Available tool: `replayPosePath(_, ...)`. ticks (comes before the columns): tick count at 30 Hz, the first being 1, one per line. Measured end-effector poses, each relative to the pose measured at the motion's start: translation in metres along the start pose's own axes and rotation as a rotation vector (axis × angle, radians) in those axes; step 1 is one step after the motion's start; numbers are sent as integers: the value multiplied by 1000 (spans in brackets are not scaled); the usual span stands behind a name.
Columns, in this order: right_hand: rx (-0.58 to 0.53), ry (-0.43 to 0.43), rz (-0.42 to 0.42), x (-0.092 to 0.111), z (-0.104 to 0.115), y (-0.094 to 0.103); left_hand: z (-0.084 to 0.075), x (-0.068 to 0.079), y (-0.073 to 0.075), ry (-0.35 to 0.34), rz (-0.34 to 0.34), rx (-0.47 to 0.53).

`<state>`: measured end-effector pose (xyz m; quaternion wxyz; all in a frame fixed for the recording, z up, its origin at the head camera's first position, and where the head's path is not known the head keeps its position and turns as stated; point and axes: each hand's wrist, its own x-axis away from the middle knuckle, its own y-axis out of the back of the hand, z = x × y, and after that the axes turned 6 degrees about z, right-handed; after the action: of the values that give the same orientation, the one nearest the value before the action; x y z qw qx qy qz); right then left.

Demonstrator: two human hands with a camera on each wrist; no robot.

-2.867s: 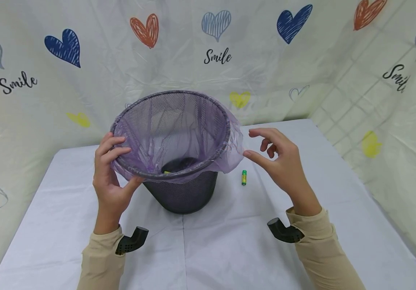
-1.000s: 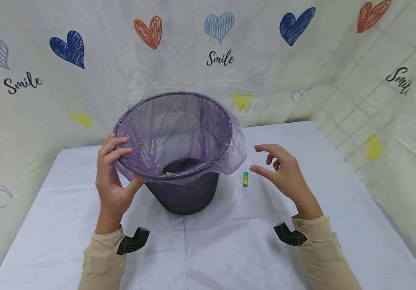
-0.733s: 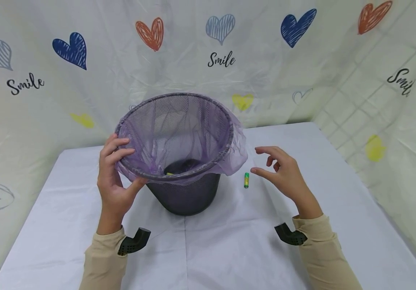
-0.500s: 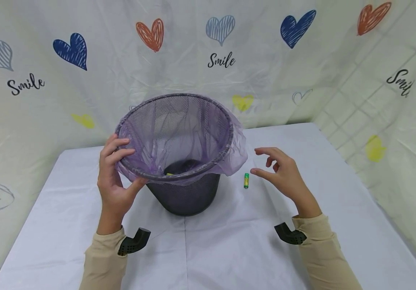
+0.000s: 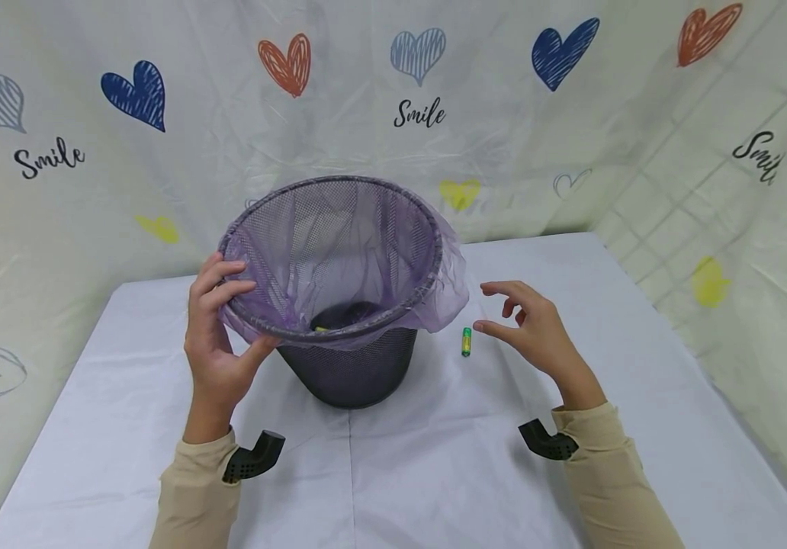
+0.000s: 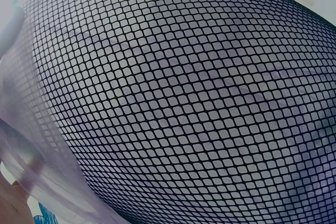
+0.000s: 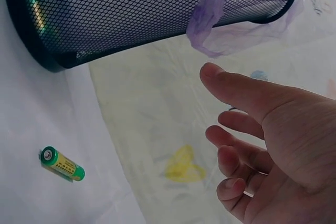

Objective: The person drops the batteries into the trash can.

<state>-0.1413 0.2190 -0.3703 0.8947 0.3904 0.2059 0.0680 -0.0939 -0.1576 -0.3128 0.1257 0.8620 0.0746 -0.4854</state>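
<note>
A black mesh wastebasket stands on the table, lined with a thin purple bin bag folded over its rim. My left hand grips the left side of the rim, thumb in front and fingers over the edge. In the head view my right hand hovers to the right of the basket, fingers loosely bent, thumb and index apart, holding nothing. Below its thumb lies a green and yellow battery on the cloth. Inside the basket, a bit of yellow-green shows near the bottom, mostly hidden by the front rim.
A white cloth covers the table. Behind and to the right hangs a pale curtain printed with hearts and "Smile". Each sleeve carries a black wrist mount, one on the left and one on the right.
Since the earliest frame my right hand has drawn back from the bag and lowered slightly beside the battery. In the last half second it barely moves. My left hand keeps its hold on the rim.
</note>
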Motion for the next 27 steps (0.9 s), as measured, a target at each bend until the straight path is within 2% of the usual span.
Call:
replayPosePath(6, -1, -30, 42, -2, -2, -2, 0, -1, 1, -4, -6, 5)
replayPosePath(15, 36, -64, 75, -3, -15, -3, 11, 3, 2, -5, -9, -4)
replayPosePath(21, 6, -74, 109, -3, -22, -8, 4, 0, 0, -13, -13, 4)
replayPosePath(27, 8, -128, 173, -5, -27, -15, -1, -1, -1, -2, -11, 9)
